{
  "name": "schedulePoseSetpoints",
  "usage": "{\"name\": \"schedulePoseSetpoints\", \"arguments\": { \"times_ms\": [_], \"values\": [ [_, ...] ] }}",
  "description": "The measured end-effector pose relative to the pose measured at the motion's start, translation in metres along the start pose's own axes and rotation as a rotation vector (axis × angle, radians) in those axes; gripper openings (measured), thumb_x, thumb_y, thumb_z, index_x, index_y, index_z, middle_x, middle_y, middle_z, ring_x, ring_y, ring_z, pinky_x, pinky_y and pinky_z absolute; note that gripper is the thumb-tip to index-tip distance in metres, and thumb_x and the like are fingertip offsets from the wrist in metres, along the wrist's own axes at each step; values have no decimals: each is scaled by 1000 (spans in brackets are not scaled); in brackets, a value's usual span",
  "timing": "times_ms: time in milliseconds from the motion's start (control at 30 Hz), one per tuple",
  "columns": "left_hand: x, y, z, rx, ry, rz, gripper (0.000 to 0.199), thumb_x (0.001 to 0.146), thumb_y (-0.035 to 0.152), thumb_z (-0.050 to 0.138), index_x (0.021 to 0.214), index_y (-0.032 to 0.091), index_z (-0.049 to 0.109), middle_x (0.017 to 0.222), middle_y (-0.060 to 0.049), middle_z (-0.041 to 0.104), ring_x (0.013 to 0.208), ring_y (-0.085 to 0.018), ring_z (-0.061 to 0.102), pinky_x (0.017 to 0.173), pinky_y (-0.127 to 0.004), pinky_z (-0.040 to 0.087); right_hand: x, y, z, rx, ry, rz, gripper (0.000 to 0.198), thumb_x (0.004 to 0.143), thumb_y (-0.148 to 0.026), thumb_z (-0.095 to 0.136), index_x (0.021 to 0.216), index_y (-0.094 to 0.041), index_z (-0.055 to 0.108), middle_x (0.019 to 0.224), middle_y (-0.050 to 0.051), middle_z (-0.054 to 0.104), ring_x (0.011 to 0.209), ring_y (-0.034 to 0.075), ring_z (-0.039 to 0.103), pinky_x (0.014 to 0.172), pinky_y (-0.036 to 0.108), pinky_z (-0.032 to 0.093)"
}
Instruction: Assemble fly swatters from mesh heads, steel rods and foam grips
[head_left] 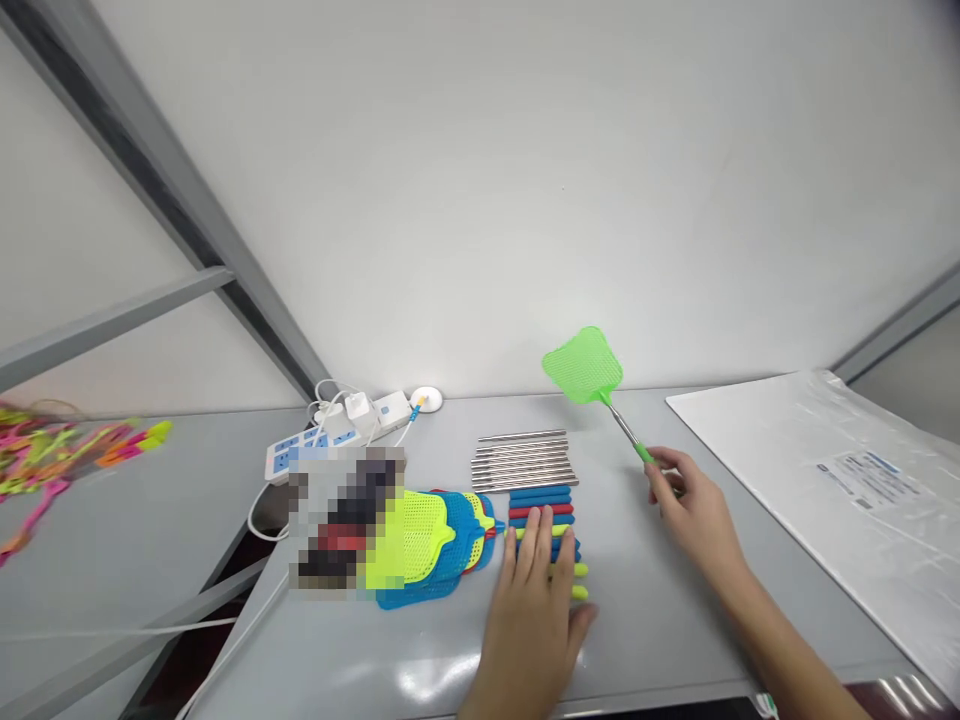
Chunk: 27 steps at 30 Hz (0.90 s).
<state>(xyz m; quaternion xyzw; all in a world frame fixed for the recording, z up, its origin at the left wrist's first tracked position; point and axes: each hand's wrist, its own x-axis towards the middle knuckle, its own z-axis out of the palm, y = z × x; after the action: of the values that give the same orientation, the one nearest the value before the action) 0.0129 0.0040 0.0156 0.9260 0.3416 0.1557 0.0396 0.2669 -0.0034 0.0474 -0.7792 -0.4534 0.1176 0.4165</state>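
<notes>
My right hand (686, 505) is closed around the green handle of a fly swatter (585, 366), whose light green mesh head is raised up and to the left on a thin metal rod. My left hand (534, 600) lies flat, fingers stretched out, over a row of coloured handles (540, 497) in blue, red and yellow-green, hiding part of them. Behind the handles is a row of several metal rods (525, 460). To the left lies an overlapping stack of swatter heads (427, 540) in yellow, blue and red.
A white power strip (300, 450) with plugs and cables stands at the back left, beside a round white device (427, 399). A plastic-wrapped white package (840, 500) covers the right side. Grey metal frame bars (112, 315) and a pile of colourful items (67, 450) are at left.
</notes>
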Motion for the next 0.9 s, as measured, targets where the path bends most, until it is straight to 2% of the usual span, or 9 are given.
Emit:
{"name": "schedulePoseSetpoints", "arguments": {
  "times_ms": [67,167,300,467,733,900],
  "values": [
    [6,-2,0,30,24,-32,63,95,53,43,149,21,37,158,-15,27,145,-35,25,111,-57,33,-19,10,1,24,90,77,34,91,-49,50,113,-25,58,95,5,66,70,18,62,61,28,46],
    [17,-3,1,62,39,-79,65,92,57,46,145,19,43,154,-19,35,142,-37,31,108,-58,36,-34,16,9,22,143,101,35,91,-49,48,114,-22,56,98,6,65,82,21,64,70,30,48],
    [27,-3,4,105,22,-99,68,89,60,48,144,20,45,151,-19,40,142,-36,32,109,-58,35,-42,14,17,-13,51,122,40,95,-47,38,123,-21,48,94,7,65,76,21,65,69,32,49],
    [36,-7,9,126,-14,-110,76,85,67,48,147,22,42,154,-18,36,143,-36,29,110,-58,33,-54,9,20,-189,-80,120,40,96,-45,33,127,-24,45,91,6,68,69,23,67,62,33,47],
    [44,-16,10,136,-26,-81,80,83,66,54,148,20,40,155,-19,33,143,-37,30,110,-57,33,-63,-1,26,-277,-139,67,38,96,-42,32,126,-24,47,82,4,71,67,25,68,61,34,47],
    [46,-15,9,130,-41,-81,85,81,69,55,148,19,38,156,-20,30,144,-37,27,111,-56,32,-73,-1,32,-257,-145,15,38,96,-41,32,126,-22,47,93,8,71,80,27,68,66,36,49]
  ]
}}
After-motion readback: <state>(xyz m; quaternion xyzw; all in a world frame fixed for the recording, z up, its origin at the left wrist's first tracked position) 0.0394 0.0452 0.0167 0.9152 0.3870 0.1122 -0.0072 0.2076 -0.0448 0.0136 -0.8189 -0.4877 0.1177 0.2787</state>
